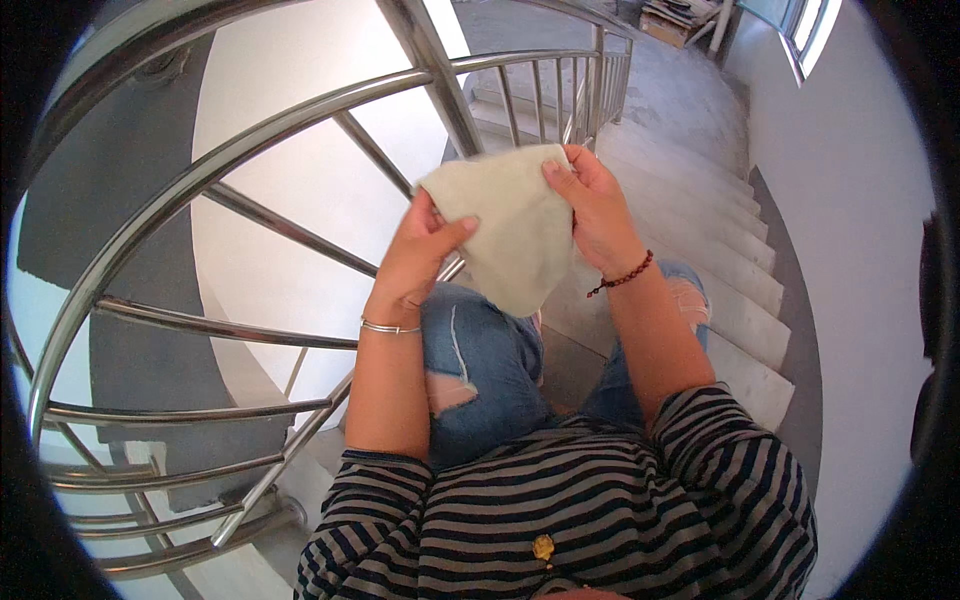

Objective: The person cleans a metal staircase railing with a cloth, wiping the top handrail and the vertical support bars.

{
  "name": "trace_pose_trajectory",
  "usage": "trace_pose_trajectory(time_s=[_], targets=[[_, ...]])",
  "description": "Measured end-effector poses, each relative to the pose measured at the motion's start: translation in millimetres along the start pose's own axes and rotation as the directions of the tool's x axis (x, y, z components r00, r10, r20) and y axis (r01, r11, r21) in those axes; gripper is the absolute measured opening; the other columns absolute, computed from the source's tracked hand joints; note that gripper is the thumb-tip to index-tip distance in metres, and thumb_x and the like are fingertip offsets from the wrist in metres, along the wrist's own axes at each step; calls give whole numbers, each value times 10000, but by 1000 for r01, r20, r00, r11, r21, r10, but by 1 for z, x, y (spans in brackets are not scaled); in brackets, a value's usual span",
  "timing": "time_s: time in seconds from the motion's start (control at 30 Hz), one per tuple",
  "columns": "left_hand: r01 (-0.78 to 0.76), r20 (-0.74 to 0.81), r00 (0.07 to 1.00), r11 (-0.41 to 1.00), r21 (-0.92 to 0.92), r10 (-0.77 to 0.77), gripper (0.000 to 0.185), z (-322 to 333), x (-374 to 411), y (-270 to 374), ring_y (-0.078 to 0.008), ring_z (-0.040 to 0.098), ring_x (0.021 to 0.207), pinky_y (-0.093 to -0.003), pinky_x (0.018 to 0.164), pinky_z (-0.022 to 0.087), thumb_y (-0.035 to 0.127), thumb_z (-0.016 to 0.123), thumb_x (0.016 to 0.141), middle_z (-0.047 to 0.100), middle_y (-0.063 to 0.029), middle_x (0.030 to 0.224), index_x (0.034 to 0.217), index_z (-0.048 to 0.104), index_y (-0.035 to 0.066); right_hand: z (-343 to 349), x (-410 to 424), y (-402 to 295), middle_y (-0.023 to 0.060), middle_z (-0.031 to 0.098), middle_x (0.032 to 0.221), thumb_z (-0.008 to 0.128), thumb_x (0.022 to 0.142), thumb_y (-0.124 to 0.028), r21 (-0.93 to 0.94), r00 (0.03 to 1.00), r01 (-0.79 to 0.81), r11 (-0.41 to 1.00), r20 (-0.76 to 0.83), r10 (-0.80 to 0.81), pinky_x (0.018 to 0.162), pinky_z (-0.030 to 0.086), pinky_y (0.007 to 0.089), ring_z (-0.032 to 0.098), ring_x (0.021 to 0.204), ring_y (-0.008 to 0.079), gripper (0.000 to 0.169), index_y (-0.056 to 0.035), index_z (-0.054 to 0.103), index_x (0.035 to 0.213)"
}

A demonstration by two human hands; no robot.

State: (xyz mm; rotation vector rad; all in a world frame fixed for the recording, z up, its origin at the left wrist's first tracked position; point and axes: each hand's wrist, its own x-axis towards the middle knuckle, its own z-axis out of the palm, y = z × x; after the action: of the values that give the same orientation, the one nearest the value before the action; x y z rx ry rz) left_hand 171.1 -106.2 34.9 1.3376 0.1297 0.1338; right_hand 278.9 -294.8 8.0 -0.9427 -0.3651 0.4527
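Observation:
A pale cream cloth (pixel 510 225) is stretched between my two hands, its lower part hanging in a rounded point above my knees. My left hand (pixel 427 244) pinches its left edge, thumb on the near face and fingers behind. On the upper right corner, my right hand (pixel 596 206) grips the cloth in the same way, the thumb in front. Whether the cloth is folded or a single layer, I cannot tell. A thin metal bangle (pixel 390 327) is round my left wrist, and a dark red bead bracelet (pixel 626 274) is round the right.
A polished metal stair railing (pixel 262 139) curves along my left. Pale steps (pixel 720 285) descend ahead and to the right, beside a white wall (pixel 847 300) with a dark band at its base. Flattened cardboard (pixel 667 22) is piled on the floor at the far top, near a window (pixel 814 34).

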Motion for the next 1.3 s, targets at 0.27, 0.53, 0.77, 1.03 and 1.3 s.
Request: trace_pose_trajectory(time_s=[0.27,0.53,0.77,1.03,1.3], targets=[[-92,-183,976,983,161,121,603,-5,0,-2,-175,626,982,-319,938,479,63,644,906,664,-110,1104,1453,390,67,-23,-15,-20,55,672,1100,620,947,-124,-308,993,98,946,100,-70,838,473,265,599,988,109,313,-42,586,1248],[-245,46,905,430,869,422,416,-15,5,-21,-203,589,1053,-327,931,464,54,713,788,646,-93,1136,1200,655,73,-18,-32,-6,107,647,1010,718,746,-95,-905,819,425,-9,389,-422,885,453,424,584,971,322,374,-102,672,1118],[-421,175,724,226,878,668,187,-25,7,-25,-208,596,844,-333,790,476,187,718,854,634,-50,867,964,671,43,-43,-31,-19,76,646,1049,694,853,-277,-862,859,480,166,423,-290,880,443,455,583,1003,286,260,-104,684,1046],[-143,-140,968,915,378,209,202,42,-37,16,-73,537,741,-245,671,464,250,660,941,614,18,820,955,607,56,-25,-85,21,157,486,1438,622,895,-538,528,826,-455,717,552,117,1096,407,439,515,1288,277,790,-60,361,1467],[-210,165,694,-21,977,701,466,15,-76,123,-279,567,1115,-386,959,449,222,774,821,608,-146,1130,1210,578,57,27,-59,4,144,594,1314,545,985,-286,524,811,-582,622,430,396,1041,458,430,587,1196,287,453,-39,491,1361]])
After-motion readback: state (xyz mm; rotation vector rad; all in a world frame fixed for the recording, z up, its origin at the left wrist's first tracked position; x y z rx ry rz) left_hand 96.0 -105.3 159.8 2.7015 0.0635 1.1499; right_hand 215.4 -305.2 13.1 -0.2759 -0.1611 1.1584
